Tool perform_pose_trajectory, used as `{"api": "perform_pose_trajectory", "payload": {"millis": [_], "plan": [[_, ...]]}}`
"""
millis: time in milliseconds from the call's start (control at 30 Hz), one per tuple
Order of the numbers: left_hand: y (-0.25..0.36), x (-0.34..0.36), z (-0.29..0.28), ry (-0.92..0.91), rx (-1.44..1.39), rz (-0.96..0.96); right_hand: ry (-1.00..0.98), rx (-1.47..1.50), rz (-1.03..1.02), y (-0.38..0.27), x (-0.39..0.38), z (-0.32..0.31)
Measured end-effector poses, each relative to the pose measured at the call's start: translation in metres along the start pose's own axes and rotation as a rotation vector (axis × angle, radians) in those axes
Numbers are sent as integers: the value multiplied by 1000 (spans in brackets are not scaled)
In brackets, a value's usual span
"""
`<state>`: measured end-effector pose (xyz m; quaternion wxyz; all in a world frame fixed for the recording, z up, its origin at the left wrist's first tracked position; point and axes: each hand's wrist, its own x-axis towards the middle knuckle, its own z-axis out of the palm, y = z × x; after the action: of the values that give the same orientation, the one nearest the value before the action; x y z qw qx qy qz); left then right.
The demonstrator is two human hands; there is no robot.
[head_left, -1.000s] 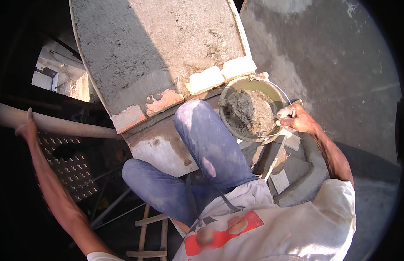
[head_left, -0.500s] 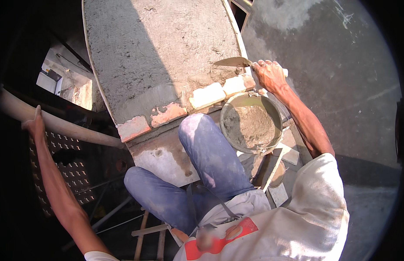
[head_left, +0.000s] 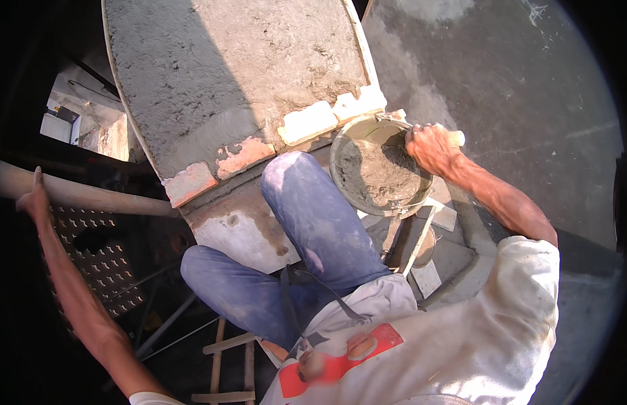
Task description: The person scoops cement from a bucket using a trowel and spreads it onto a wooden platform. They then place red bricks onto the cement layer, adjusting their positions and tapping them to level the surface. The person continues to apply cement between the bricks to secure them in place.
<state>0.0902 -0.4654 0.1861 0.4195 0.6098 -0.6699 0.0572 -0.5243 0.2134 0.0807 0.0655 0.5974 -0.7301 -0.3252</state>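
Observation:
My right hand (head_left: 433, 147) is closed round the pale handle of a trowel (head_left: 456, 139), at the right rim of a round bucket (head_left: 369, 208). Grey mortar (head_left: 371, 169) lies in the bucket. The trowel's blade is hard to make out against the mortar and the hand. Far to the left, my left hand (head_left: 35, 201) grips a thick pale pole (head_left: 101, 194), thumb over its top and fingers mostly hidden. Before my knees, a row of bricks (head_left: 244, 156), partly mortar-coated, edges a rough mortar bed (head_left: 286, 61).
My bent knees (head_left: 296, 185) come up close to the bricks and the bucket. Below left are dark depths with a perforated metal plate (head_left: 91, 266) and a wooden ladder-like frame (head_left: 249, 368). Broken tile pieces (head_left: 428, 278) lie below the bucket; a grey floor (head_left: 523, 88) stretches right.
My right hand has brought the trowel from above the mortar bed's right edge down to the bucket. The view has shifted slightly; my left hand stays on the pole.

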Motion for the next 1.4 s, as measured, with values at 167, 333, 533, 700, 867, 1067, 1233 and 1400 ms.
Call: {"api": "perform_pose_trajectory", "payload": {"millis": [167, 333, 533, 700, 867, 1067, 1233, 1400], "plan": [[6, -9, -5, -50, -109, 72, -83, 155, -84, -2, -5, 26], [12, -13, -10, -114, -175, -2, -117, 258, -69, 7, 2, 20], [4, -4, 0, -26, -48, -11, -150, 318, -127, -5, 6, 10], [0, -3, 2, 12, -67, 26, -143, 544, -78, -10, -1, 8], [-3, 0, -4, -38, -64, 100, -189, 656, -21, -16, -6, 16], [-7, 5, 0, -9, -27, 22, -150, 805, -5, -17, -26, 19], [-7, 5, -3, -63, -17, -93, -410, 1044, 166, -5, -50, 14], [-8, 5, -5, -121, -90, -55, -376, 1296, 151, -1, -61, 21]]}}
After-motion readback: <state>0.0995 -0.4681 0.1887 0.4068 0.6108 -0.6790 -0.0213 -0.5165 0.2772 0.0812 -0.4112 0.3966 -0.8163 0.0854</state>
